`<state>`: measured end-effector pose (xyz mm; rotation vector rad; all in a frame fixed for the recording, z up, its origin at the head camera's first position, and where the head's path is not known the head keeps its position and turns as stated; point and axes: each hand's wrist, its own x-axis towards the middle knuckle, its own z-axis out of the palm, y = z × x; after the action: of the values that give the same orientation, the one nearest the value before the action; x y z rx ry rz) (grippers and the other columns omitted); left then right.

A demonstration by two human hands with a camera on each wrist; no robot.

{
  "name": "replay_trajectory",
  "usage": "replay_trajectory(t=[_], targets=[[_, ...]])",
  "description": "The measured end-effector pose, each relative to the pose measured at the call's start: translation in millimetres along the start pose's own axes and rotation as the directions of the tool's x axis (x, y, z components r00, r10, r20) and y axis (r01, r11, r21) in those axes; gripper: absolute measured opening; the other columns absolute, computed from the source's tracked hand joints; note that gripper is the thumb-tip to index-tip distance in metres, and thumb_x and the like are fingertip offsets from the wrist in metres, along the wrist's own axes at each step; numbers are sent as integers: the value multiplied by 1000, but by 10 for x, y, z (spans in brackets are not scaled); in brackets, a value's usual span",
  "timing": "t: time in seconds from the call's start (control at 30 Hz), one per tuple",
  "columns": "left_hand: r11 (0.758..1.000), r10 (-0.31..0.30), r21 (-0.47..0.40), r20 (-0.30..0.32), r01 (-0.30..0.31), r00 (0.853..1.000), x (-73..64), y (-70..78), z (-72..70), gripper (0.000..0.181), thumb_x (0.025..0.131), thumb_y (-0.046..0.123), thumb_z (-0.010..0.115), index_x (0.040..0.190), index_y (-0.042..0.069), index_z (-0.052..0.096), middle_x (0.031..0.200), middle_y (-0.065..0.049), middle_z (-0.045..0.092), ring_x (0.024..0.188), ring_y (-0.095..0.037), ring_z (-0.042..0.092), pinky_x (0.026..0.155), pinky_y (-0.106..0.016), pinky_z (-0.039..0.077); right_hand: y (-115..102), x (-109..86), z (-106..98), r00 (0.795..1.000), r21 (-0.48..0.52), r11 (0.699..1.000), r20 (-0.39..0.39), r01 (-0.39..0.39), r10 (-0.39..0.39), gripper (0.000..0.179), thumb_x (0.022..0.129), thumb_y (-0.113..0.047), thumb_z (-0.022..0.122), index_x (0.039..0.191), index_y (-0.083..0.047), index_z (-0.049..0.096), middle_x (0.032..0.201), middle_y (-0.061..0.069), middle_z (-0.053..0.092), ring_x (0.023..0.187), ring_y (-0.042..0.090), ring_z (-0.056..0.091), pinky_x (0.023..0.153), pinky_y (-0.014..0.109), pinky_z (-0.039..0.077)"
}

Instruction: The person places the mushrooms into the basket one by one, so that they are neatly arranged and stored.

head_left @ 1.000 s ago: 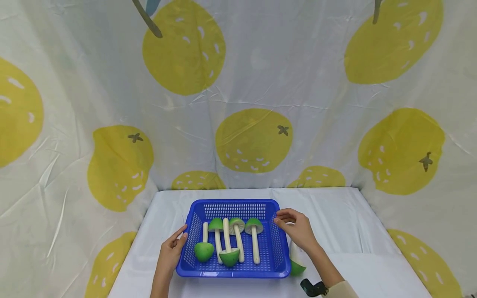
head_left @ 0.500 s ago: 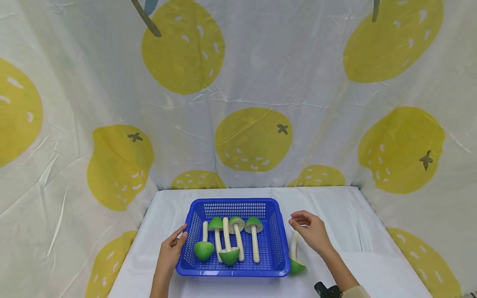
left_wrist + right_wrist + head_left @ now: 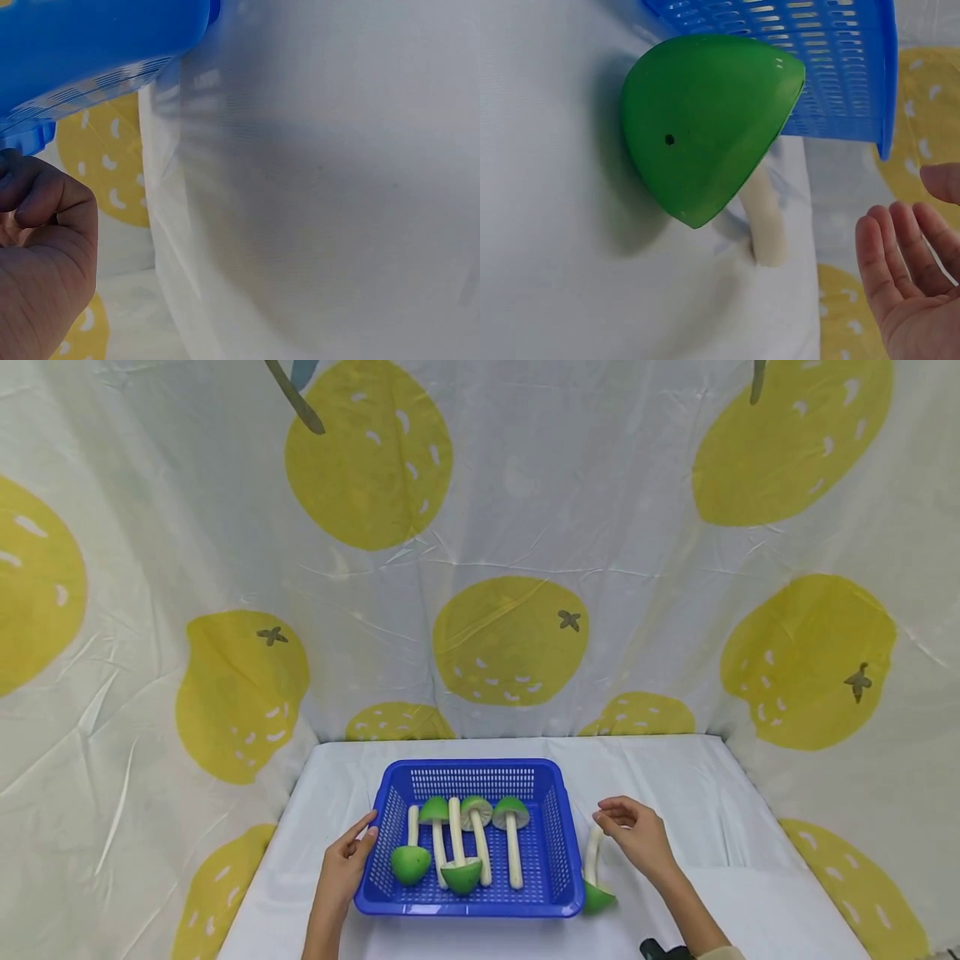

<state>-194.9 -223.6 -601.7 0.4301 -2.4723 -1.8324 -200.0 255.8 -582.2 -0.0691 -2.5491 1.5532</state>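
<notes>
My left hand [image 3: 342, 864] grips the left rim of a blue plastic basket [image 3: 468, 910]; in the left wrist view its curled fingers [image 3: 56, 195] lie at the rim. Several toy mushrooms with green caps and white stems lie inside, one of them a mushroom [image 3: 411, 865] at the left with its cap toward me. Another mushroom [image 3: 597, 897] rests on the cloth just outside the basket's right side, its stem pointing away. Relaxed and holding nothing, my right hand [image 3: 637, 837] hovers by the end of that stem. The right wrist view shows its green cap [image 3: 705, 127] up close.
White cloth [image 3: 750, 827] covers the table. Curtains with yellow lemon prints [image 3: 510, 643] stand behind and at both sides. A dark wrist device [image 3: 663, 950] sits on my right forearm.
My right hand has moved right from the basket's right rim and slightly lower, uncovering the stem of the mushroom outside. The left hand and basket have stayed put.
</notes>
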Motion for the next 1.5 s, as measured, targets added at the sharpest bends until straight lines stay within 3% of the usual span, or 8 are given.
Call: replay_trajectory(t=[0.33,0.5,0.8,1.0,1.3,1.5], targets=[[1000,-4,-16,-4,4,1000,-4,10,-7,46,90,51,63,133,33,60,74,-3,56,63,-14,53,57,-27,47,145,-74,13,997,-6,997,-14,-72,72,37,86,-32,74,109,-5,67,95,9,71,81,18,70,70,32,57],[1000,-14,6,-7,14,1000,-11,-4,1,47,91,52,61,134,32,59,76,-4,57,65,-15,53,58,-26,46,253,-118,32,991,-12,991,-13,-131,131,42,84,-33,76,112,-3,66,95,8,72,83,23,72,68,26,56],[1000,-26,10,-2,26,1000,-12,-19,7,47,91,53,60,134,34,58,78,-5,58,67,-16,53,59,-26,46,343,-143,79,979,18,980,-40,-200,201,40,83,-29,78,110,-1,66,93,10,72,75,13,70,65,24,56],[1000,-11,10,-2,11,1000,-9,-9,-8,48,90,54,60,134,34,59,76,-4,56,66,-15,52,59,-26,45,378,-140,113,966,-26,967,-55,-253,252,45,80,-36,80,109,-4,67,90,6,72,70,11,69,64,22,54],[1000,-20,10,-1,20,1000,0,-12,-4,51,88,58,60,134,35,58,75,-2,53,66,-15,50,58,-26,44,408,-144,190,956,31,955,12,-294,294,46,80,-28,80,112,0,63,89,11,74,67,21,72,62,27,56],[1000,-28,2,2,28,1000,4,-18,4,52,88,60,59,134,35,58,76,-3,53,67,-15,50,59,-26,44,395,-149,234,949,10,949,30,-314,313,46,80,-31,79,112,-1,64,86,9,75,65,22,72,62,26,55]])
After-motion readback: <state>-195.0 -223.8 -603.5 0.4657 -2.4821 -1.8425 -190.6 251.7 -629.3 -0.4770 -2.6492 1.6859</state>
